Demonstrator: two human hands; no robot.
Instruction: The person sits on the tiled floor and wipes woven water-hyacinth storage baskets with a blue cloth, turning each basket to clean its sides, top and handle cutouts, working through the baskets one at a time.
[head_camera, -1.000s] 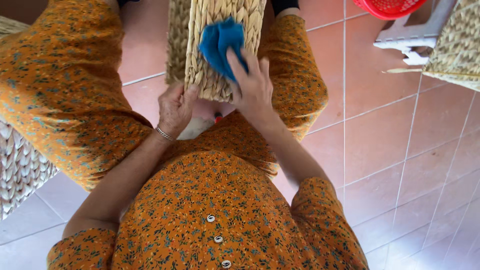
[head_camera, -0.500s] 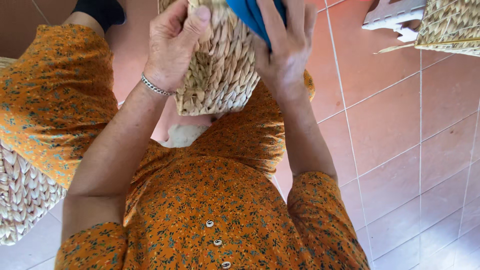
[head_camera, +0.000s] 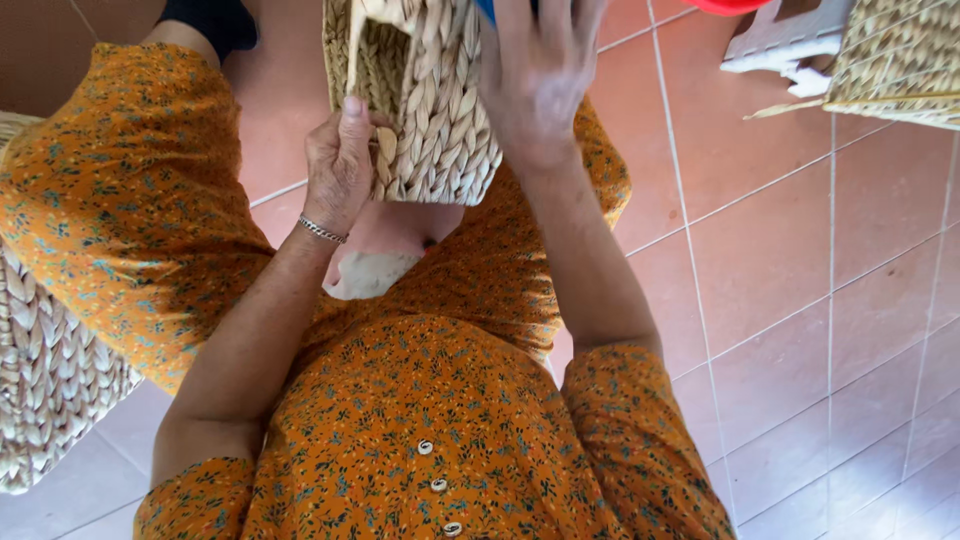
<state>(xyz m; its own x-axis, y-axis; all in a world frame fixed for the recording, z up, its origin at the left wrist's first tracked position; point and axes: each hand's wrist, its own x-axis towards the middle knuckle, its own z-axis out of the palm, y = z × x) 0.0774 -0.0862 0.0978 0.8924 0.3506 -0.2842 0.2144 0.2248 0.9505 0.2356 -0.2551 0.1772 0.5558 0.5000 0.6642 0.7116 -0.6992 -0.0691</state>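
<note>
A woven basket (head_camera: 420, 95) is held above the lap, over the tiled floor (head_camera: 800, 320). The left hand (head_camera: 340, 165) is closed on the basket's lower left edge, thumb up against the weave. The right hand (head_camera: 540, 75) is laid flat over the basket's right face, fingers spread; a blue cloth (head_camera: 487, 10) shows only as a sliver at the frame's top edge beside it, and whether it is gripped cannot be told.

Progress is judged as mid-way: the basket is raised and steadied, with the cloth apparently pressed to it; the extent of surface already treated cannot be read.

The basket's inside is not visible. A second basket (head_camera: 50, 380) lies at left and a third (head_camera: 890, 60) at upper right; contents hidden.
</note>
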